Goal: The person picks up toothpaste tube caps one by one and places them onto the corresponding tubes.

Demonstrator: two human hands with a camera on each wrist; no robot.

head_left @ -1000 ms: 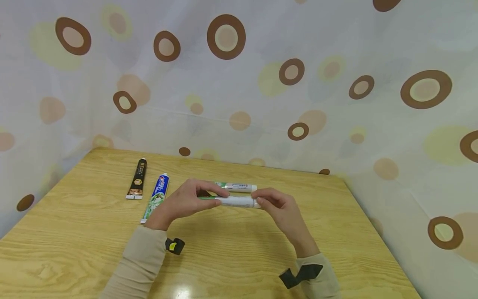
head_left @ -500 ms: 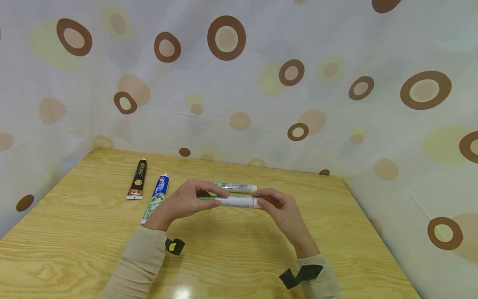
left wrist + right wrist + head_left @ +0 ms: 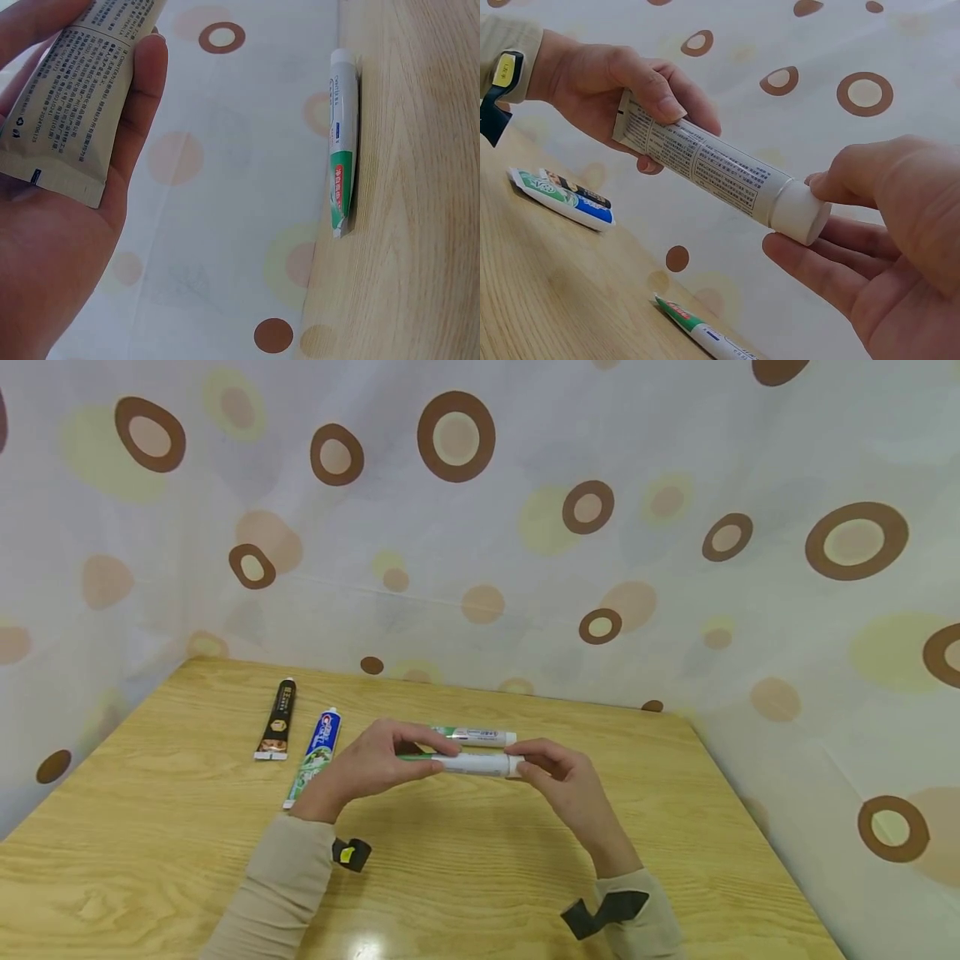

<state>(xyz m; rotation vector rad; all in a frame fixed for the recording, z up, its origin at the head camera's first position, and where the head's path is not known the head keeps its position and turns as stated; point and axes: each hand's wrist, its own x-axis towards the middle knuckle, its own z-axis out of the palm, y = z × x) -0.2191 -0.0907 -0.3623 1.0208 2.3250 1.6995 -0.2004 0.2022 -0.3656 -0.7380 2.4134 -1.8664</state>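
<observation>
Between both hands a white toothpaste tube (image 3: 712, 165) is held level above the table, its printed back facing the wrist cameras. My left hand (image 3: 375, 762) grips the flat crimped end, thumb on one side and fingers on the other, as the left wrist view shows close up. At the other end my right hand (image 3: 564, 785) pinches the round white cap (image 3: 801, 212) between thumb and fingers; the cap sits on the tube. Behind the held tube lies a second tube, white and green (image 3: 480, 737), on the table.
On the left of the wooden table (image 3: 465, 877) lie a black toothpaste tube (image 3: 277, 718) and a blue and green one (image 3: 318, 747), partly behind the left hand. A dotted curtain (image 3: 525, 568) hangs along the table's back and right side.
The right hand's fingertips have shifted very slightly at the cap, and a little more of the white cap shows. The left hand and the tubes on the table stay put.
</observation>
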